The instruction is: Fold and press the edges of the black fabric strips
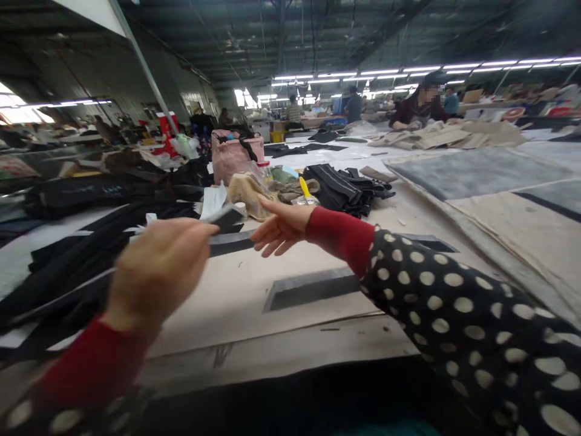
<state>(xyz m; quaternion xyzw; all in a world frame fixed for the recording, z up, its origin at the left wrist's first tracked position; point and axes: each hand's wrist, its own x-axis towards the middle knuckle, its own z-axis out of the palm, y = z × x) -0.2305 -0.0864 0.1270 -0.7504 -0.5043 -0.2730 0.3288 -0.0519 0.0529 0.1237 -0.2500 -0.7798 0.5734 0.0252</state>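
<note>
My left hand point(157, 269) is raised over the table, blurred by motion, with its fingers closed round a thin grey strip point(218, 215) that sticks out to the right. My right hand point(281, 227) reaches in from the right with its fingers stretched out and apart, just beyond the strip's end and holding nothing. Both arms wear red cuffs under black sleeves with pale dots. Below the hands a dark grey fabric strip point(313, 287) lies flat on the beige paper-covered table point(236, 303). Another dark strip point(231, 242) lies behind it.
Piles of black fabric point(82, 260) cover the table's left side and a folded black stack point(345, 188) sits farther back. A pink bag point(236, 154) stands behind. Grey and beige sheets point(481, 172) lie at right. Other people point(420, 109) work at far tables.
</note>
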